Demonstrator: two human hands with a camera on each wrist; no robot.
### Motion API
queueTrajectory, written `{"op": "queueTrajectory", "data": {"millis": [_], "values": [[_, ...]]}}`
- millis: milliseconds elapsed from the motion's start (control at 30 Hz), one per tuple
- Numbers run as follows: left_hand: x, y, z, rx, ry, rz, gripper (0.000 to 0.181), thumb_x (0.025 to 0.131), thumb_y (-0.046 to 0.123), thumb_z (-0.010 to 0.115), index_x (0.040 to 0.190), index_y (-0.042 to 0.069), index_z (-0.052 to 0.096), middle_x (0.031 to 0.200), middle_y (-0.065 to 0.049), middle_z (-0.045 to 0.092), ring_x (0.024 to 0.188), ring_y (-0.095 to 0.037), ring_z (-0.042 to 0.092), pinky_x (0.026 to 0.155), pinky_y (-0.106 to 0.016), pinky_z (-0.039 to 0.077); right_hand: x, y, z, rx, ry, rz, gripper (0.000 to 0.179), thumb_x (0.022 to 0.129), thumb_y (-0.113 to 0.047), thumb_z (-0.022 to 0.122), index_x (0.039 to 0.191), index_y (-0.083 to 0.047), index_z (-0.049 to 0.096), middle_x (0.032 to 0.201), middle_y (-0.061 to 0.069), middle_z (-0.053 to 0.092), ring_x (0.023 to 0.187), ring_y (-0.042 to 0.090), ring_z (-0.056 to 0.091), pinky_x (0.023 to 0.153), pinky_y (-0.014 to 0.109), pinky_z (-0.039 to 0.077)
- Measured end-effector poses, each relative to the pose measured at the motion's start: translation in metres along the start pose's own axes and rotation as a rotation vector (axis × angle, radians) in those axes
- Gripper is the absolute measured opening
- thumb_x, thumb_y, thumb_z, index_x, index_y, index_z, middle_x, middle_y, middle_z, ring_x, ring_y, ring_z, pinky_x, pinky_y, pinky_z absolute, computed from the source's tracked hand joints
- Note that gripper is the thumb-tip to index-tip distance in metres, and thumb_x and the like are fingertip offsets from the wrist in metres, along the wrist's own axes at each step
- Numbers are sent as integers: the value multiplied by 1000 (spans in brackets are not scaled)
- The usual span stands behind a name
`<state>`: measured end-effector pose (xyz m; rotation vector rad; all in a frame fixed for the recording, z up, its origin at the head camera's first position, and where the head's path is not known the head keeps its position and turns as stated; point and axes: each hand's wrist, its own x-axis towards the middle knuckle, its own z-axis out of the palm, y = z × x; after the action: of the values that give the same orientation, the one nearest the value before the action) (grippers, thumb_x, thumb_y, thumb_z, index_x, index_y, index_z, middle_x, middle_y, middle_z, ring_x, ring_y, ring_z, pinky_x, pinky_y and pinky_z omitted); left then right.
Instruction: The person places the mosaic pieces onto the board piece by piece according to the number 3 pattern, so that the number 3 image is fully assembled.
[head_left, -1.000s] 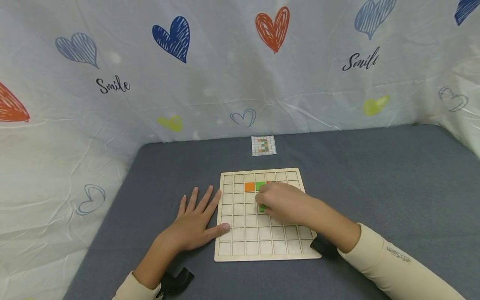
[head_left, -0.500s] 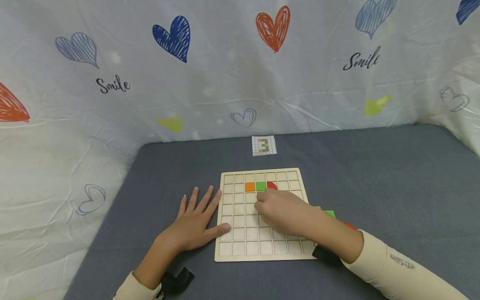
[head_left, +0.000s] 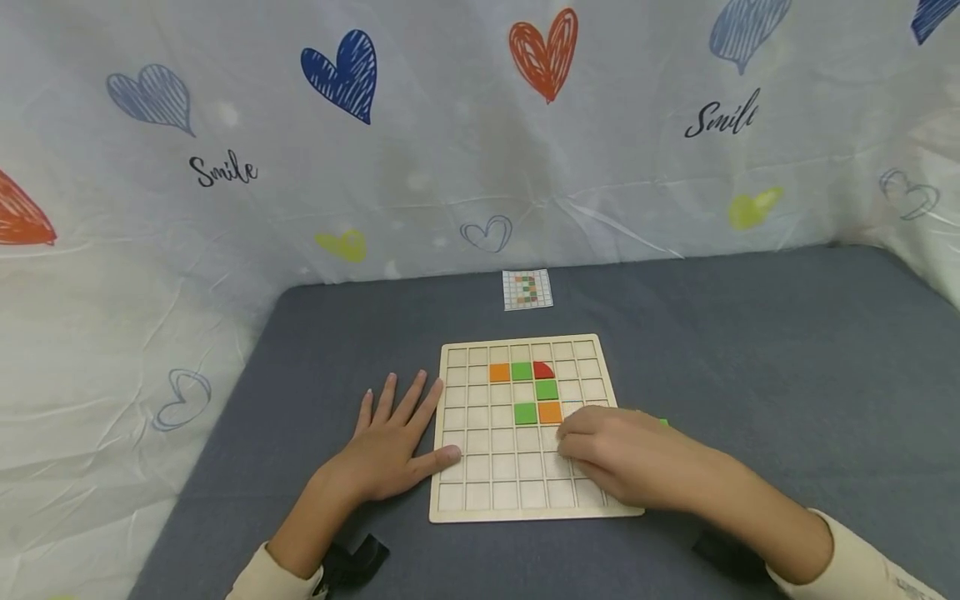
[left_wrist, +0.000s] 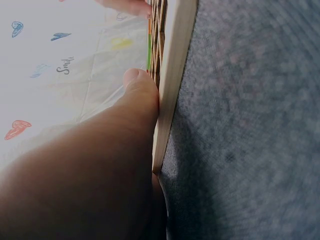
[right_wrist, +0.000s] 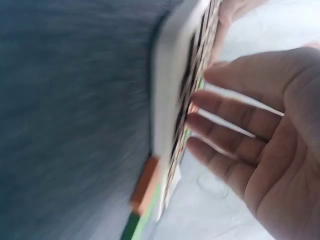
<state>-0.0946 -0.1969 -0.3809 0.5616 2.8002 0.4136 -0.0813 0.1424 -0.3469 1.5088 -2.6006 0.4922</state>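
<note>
A wooden grid board [head_left: 480,502] lies on the dark cloth. In its cells sit orange tiles [head_left: 499,372], green tiles [head_left: 521,372] and a red quarter-round tile [head_left: 543,370]; a green tile [head_left: 526,413] and an orange tile [head_left: 550,412] lie side by side nearest to me. My left hand [head_left: 382,458] rests spread beside the board, its thumb over the left edge. Over the board's right part is my right hand [head_left: 630,454], close to that orange tile. In the right wrist view its fingers [right_wrist: 235,140] are loosely bent and apart, with nothing between them.
Beyond the board's far edge lies a small pattern card [head_left: 527,290]. Loose tiles sit along the board's right side, an orange one [right_wrist: 146,185] and a green one [right_wrist: 131,226], mostly hidden in the head view. A heart-printed curtain [head_left: 420,150] hangs behind the table.
My right hand has drawn back rightward and toward me, uncovering the green and orange tiles in the board's middle. The left hand has stayed in place.
</note>
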Motion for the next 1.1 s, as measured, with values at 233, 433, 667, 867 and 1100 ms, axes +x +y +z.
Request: {"op": "queueTrajectory", "data": {"millis": [233,433,667,867,1100], "values": [[-1,-1,-2,-5,5,3,95,93,76,42,164,22,9,168,-9,1,149,-42,-12,112,-67,-9,-26,13,-8,86,71,10,24,85,2,73,91,-21,70,96,-13,62,89,4,57,75,25,52],[-3,4,-6,-16,-17,1,94,95,72,45,164,19,10,167,-12,2,149,-44,-11,111,-69,-8,-37,30,-16,169,21,78,27,86,-1,77,106,-19,74,105,-13,68,96,4,61,78,30,55],[-3,6,-7,3,-27,-8,92,95,71,45,164,21,10,168,-10,2,149,-43,-11,112,-68,-8,-48,41,-28,78,2,220,33,80,-1,83,106,-21,74,109,-11,68,98,11,64,79,36,55],[-3,5,-6,-10,-19,4,93,95,71,46,163,19,11,167,-12,3,149,-44,-10,112,-69,-7,-56,48,-28,38,-66,276,33,77,-2,84,104,-18,75,111,-7,67,99,16,63,80,38,55],[-2,5,-6,-6,-24,-6,93,94,73,45,163,21,10,168,-10,2,149,-43,-11,112,-68,-8,-54,52,-22,18,-35,253,36,74,0,86,104,-17,75,101,-11,63,90,12,60,74,36,54]]}}
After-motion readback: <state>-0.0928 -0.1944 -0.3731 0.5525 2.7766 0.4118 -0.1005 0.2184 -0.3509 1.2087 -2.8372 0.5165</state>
